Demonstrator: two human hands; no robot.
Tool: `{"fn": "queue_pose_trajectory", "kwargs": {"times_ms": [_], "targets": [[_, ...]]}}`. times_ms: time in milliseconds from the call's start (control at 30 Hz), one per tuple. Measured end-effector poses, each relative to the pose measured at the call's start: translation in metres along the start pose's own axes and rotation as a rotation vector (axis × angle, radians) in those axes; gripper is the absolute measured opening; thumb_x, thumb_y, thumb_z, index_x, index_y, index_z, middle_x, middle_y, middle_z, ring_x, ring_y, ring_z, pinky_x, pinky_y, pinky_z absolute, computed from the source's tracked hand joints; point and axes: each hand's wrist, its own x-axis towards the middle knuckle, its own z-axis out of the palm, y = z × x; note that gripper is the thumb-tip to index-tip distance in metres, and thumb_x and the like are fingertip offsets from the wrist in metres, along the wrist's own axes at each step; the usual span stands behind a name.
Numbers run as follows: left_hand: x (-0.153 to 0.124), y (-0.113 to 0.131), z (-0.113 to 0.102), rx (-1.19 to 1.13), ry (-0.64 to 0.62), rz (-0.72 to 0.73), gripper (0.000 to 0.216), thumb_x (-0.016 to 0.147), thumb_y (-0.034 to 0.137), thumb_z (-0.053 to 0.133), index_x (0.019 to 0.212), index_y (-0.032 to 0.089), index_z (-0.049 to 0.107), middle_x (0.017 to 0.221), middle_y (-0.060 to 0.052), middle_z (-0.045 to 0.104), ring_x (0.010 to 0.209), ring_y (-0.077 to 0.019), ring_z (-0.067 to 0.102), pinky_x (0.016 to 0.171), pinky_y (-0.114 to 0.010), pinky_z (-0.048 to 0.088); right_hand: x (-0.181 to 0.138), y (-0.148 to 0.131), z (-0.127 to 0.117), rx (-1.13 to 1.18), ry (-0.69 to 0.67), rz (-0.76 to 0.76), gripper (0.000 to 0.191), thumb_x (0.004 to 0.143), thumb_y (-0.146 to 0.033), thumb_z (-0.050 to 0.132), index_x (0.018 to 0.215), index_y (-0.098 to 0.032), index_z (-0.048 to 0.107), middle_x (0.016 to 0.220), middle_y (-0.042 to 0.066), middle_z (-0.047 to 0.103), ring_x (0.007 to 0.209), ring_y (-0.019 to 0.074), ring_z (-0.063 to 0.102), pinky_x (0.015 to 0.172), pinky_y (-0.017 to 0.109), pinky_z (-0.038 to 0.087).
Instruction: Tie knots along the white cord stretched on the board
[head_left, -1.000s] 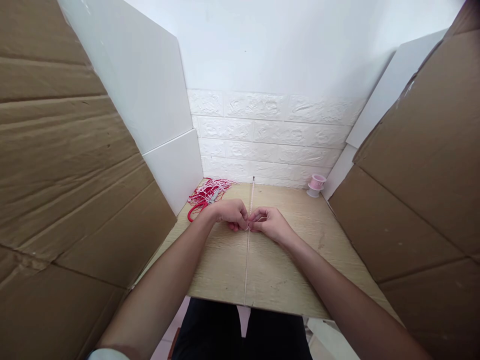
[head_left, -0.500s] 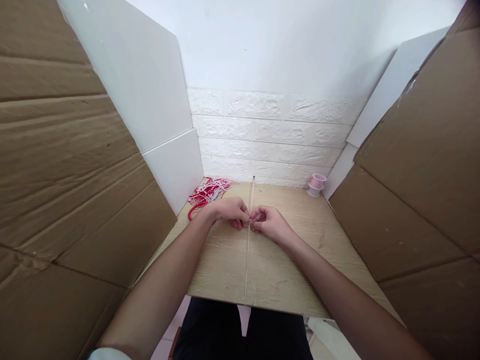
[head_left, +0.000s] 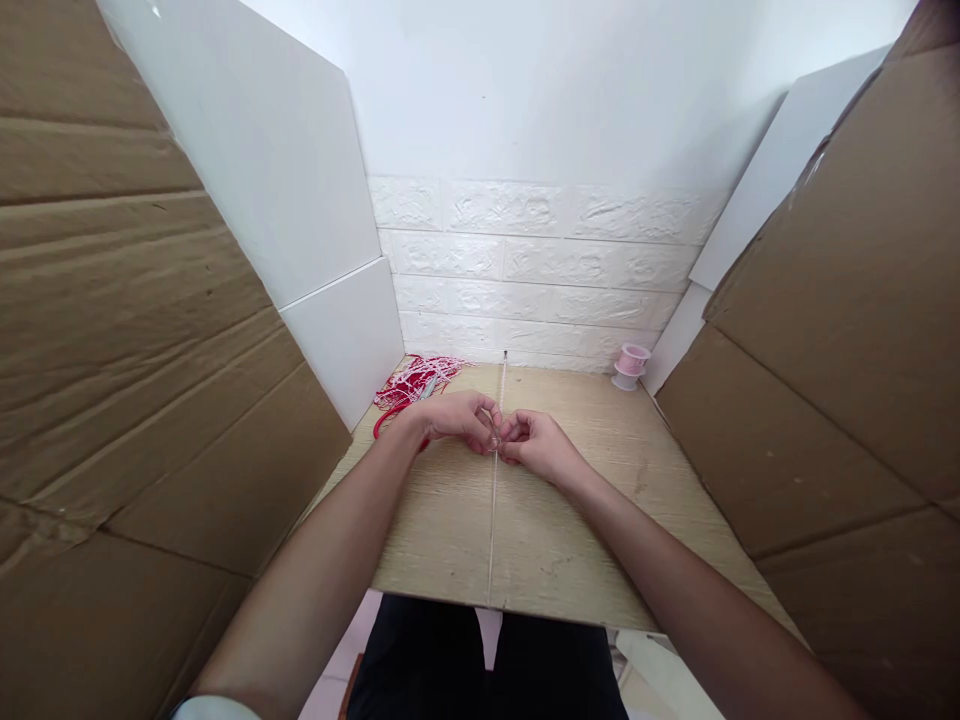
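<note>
I am pinching the thin cord (head_left: 491, 530) where my left hand (head_left: 456, 417) and right hand (head_left: 541, 449) are meeting, fingertips of both closed on it. It is stretching taut beyond them, looking light, limp and slippery, so I am judging that a close fingertip pinch suits it.

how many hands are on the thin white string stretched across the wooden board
2. The left hand pinches the thin white string from its left, the right hand from its right, over the light wooden board. No other hands show.
</note>
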Motion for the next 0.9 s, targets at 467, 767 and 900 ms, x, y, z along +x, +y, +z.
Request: {"fn": "queue_pose_trajectory", "kwargs": {"times_ms": [467,767,900], "targets": [[-0.005,0.004,0.0,0.063,0.02,-0.03,0.05,0.059,0.019,0.077,0.102,0.017,0.051,0.084,-0.007,0.069,0.077,-0.0157,0.066,0.068,-0.025,0.052,-0.005,-0.008,-0.002,-0.136,-0.022,-0.025,0.021,0.07,-0.028,0.067,0.084,-0.012,0.062,0.076,0.004,0.066,0.063,0.0124,0.06,0.052,0.02,0.039],[-0.004,0.001,-0.003,0.073,0.03,-0.056,0.058,0.057,0.023,0.08,0.105,0.017,0.049,0.087,-0.008,0.069,0.08,-0.0182,0.068,0.068,-0.027,0.054,-0.011,-0.017,-0.004,-0.283,0.001,-0.164,0.014,0.073,-0.026,0.064,0.078,-0.013,0.065,0.074,0.003,0.066,0.063,0.0114,0.058,0.053,0.02,0.038],[-0.003,0.001,-0.005,0.053,0.02,-0.068,0.058,0.058,0.022,0.079,0.106,0.019,0.046,0.086,-0.008,0.07,0.08,-0.0184,0.068,0.069,-0.026,0.054,-0.012,-0.02,-0.005,-0.343,0.002,-0.24,0.015,0.077,-0.028,0.064,0.078,-0.013,0.066,0.073,0.004,0.065,0.061,0.0114,0.057,0.054,0.021,0.039]]}}
